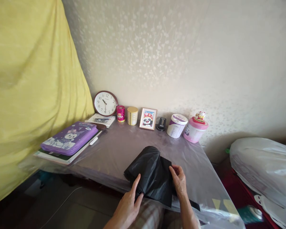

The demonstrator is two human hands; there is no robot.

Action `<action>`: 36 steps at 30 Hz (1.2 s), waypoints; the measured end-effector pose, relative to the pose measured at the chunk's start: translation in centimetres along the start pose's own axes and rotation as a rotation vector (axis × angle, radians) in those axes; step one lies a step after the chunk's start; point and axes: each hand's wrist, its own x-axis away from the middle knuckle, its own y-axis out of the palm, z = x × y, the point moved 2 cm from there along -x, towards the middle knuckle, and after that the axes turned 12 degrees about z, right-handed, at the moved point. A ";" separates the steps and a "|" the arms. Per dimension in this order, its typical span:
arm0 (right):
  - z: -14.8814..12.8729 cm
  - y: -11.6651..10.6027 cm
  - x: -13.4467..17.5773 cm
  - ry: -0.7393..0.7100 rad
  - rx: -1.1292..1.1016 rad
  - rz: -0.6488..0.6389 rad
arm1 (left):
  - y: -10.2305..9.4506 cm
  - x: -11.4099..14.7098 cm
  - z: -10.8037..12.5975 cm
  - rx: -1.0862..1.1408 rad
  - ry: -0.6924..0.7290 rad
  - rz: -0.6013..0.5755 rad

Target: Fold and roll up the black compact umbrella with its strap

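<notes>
A roll of black plastic bags [144, 165] lies over the front edge of the table, with a loose flap [163, 184] unrolled to its right. My left hand [128, 203] grips the near end of the roll, thumb and fingers around it. At the flap's right edge, my right hand [179, 179] pinches the thin black plastic between thumb and fingers. A dark strip [194, 205] shows beyond my right wrist; I cannot tell whether it belongs to the same plastic.
Along the wall stand a clock [105, 103], a pink can [120, 114], a yellow-lidded can [132, 116], a panda picture frame [148, 118], a black stapler-like object [161, 124] and two tubs [177, 126]. A purple case [70, 138] lies on books at left. A white bag [264, 168] bulges at right.
</notes>
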 end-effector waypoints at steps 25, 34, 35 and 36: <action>-0.6 0.0 0.3 0.047 -0.018 -0.021 | 0.3 0.2 -0.5 0.018 0.023 0.004; -1.9 -0.4 2.1 0.096 0.037 -0.137 | 0.4 0.0 -0.7 0.005 0.017 0.003; -2.1 -0.5 2.3 0.108 0.048 -0.164 | 0.4 0.0 -0.7 0.003 0.015 0.003; -2.3 -0.6 2.5 0.123 0.050 -0.187 | 0.4 0.0 -0.7 0.005 0.015 0.005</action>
